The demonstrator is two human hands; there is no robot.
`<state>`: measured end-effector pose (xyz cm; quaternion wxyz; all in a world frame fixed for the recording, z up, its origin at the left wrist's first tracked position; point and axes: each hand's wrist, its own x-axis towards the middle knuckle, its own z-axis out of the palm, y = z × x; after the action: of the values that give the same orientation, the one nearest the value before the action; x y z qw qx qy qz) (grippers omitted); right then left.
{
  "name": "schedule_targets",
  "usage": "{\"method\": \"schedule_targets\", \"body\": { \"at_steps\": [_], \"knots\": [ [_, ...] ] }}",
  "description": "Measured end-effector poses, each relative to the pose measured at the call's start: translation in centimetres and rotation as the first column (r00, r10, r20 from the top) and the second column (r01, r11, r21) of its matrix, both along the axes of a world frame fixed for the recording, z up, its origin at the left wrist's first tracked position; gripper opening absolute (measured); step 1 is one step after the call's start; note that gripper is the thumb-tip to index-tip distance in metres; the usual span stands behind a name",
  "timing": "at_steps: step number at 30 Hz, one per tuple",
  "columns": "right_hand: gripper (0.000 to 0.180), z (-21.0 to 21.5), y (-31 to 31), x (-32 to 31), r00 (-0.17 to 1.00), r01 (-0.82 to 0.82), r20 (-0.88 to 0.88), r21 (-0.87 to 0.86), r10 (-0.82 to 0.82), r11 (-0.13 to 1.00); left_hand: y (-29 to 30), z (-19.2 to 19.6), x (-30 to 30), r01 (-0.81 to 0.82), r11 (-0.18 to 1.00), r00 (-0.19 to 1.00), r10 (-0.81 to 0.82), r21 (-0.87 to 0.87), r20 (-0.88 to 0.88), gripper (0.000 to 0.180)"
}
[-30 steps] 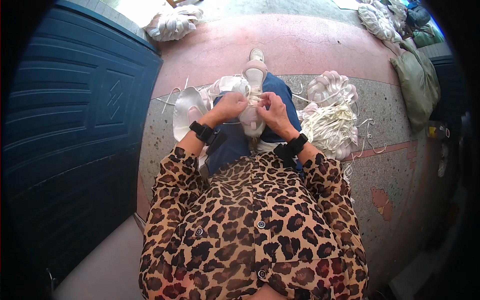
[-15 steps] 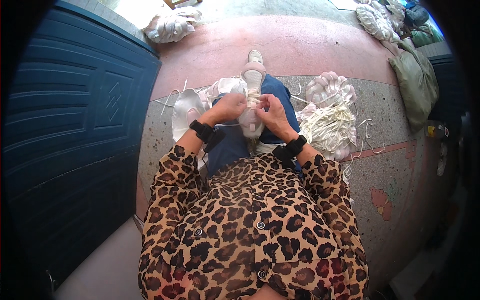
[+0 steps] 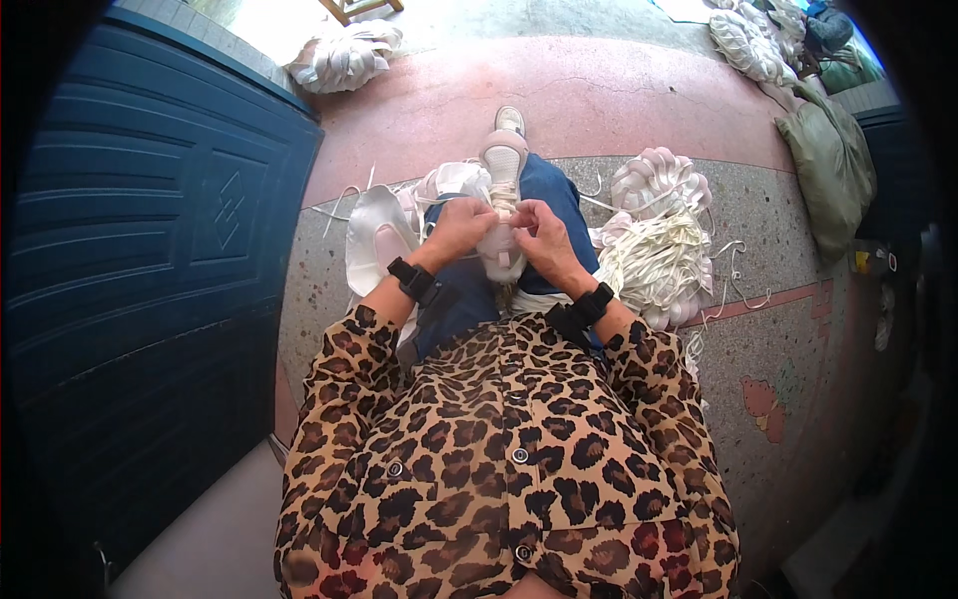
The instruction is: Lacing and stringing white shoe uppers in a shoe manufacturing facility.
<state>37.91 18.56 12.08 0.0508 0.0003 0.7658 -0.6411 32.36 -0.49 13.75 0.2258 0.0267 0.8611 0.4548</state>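
Note:
A pale pink and white shoe upper (image 3: 504, 160) rests between my thighs, its toe pointing away from me. Cream laces (image 3: 504, 192) cross its front opening. At the left edge of the lacing, my left hand (image 3: 464, 224) is pinched closed on the lace. My right hand (image 3: 545, 238) pinches at the lacing from the other side, thumb and forefinger together. The fingertips hide the exact stretch of lace held. Dark bands circle both wrists.
To my right lie a heap of cream shoelaces (image 3: 654, 262) and a bundle of pale uppers (image 3: 659, 182). A shiny white piece (image 3: 364, 240) and more uppers (image 3: 454, 180) are at my left. A blue panelled door (image 3: 150, 220) stands left; a grey-green sack (image 3: 826, 170) sits right.
Both hands have drawn in closer together over the lacing. My right fingers have closed in toward the lace. The view has shifted slightly.

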Motion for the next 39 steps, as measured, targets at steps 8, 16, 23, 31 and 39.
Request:
{"method": "schedule_targets", "body": {
  "at_steps": [8,16,23,31,39],
  "knots": [
    [0.037,-0.8,0.2,0.1,0.992,0.034,0.123,-0.19,-0.011,0.981,1.6,1.0,2.1,0.013,0.977,0.901,-0.103,-0.211,-0.421,0.023],
    [0.04,-0.7,0.8,-0.7,0.927,0.159,0.375,-0.429,0.015,0.889,1.9,-0.4,1.8,-0.024,0.997,0.98,0.01,-0.072,-0.197,0.026],
    [0.036,-0.5,-0.4,-0.7,0.923,0.242,0.353,-0.212,-0.156,0.947,1.4,-1.3,1.5,-0.06,0.987,0.998,0.064,0.148,-0.023,0.021],
    [0.039,-1.1,-1.1,-2.0,0.89,0.329,0.385,-0.176,-0.243,0.928,1.2,-0.9,1.1,-0.087,0.942,0.986,0.035,0.324,0.163,0.018],
    [0.029,-2.2,-0.9,-1.2,0.909,0.348,0.367,-0.407,-0.197,0.845,1.9,-0.6,0.8,-0.317,0.927,0.942,0.283,0.2,0.178,0.031]
  ]
}}
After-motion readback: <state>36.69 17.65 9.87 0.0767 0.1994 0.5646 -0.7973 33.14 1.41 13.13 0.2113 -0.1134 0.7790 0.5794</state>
